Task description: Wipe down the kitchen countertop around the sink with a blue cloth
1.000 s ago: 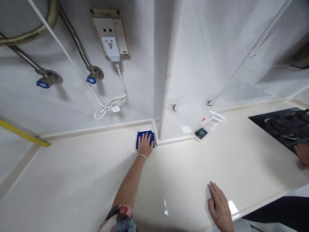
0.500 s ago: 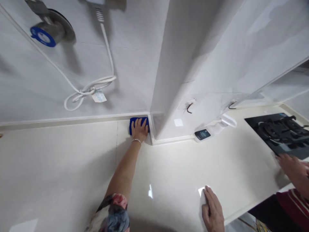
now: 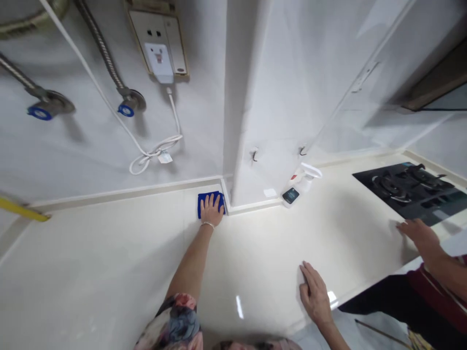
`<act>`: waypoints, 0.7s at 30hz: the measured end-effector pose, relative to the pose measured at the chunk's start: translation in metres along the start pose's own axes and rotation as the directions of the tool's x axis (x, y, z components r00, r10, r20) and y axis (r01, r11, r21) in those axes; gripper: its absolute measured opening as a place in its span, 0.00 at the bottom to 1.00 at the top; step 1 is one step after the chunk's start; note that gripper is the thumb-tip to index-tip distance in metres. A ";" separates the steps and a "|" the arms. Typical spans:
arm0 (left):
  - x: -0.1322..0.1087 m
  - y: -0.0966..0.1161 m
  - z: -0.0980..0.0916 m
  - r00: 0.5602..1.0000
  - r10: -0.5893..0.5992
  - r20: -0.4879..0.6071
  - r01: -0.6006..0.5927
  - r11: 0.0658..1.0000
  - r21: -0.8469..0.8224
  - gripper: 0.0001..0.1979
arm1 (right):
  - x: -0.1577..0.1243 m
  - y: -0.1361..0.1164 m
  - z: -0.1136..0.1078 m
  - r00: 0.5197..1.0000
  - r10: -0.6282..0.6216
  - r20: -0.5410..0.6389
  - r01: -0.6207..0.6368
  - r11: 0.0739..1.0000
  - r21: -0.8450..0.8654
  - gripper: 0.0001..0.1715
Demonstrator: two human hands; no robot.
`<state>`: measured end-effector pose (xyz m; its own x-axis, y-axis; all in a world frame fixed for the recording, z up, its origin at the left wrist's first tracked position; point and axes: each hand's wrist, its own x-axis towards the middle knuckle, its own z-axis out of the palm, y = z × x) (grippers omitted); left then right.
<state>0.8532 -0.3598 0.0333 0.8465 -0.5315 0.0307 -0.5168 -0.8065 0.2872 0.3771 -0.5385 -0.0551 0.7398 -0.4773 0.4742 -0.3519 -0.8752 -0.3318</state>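
My left hand (image 3: 211,212) presses a folded blue cloth (image 3: 202,201) onto the pale countertop (image 3: 266,248). Its fingers are spread over the cloth, which lies in the inner corner where the back wall meets a projecting white pillar. A bracelet circles that wrist, below a floral sleeve. My right hand (image 3: 315,295) rests on the counter near its front edge, fingers stretched out, holding nothing. Against the pillar's base beyond it stands a white spray bottle (image 3: 304,184) with a dark label.
A black gas hob (image 3: 390,187) sits at the right. Beside it, another person's hand (image 3: 419,233) touches the counter. A coiled white cord (image 3: 156,153) hangs from a wall socket (image 3: 160,43), near blue-capped valves (image 3: 126,109). A yellow pipe (image 3: 22,209) is at far left.
The view has shifted, showing more wall, socket and valves. The blue cloth under my left hand sits slightly farther from the back wall's ledge. My right hand stays on the counter.
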 end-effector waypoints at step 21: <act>-0.287 0.121 0.065 0.792 0.602 0.102 -0.580 0.794 -0.180 0.42 | 0.002 0.000 0.012 0.998 -0.008 -0.055 0.008 1.000 -0.006 0.34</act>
<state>0.5398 -0.3215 -0.0029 0.3467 -0.9326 0.0998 -0.8788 -0.2858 0.3822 0.3853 -0.5389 -0.0638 0.7097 -0.4738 0.5214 -0.3497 -0.8794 -0.3232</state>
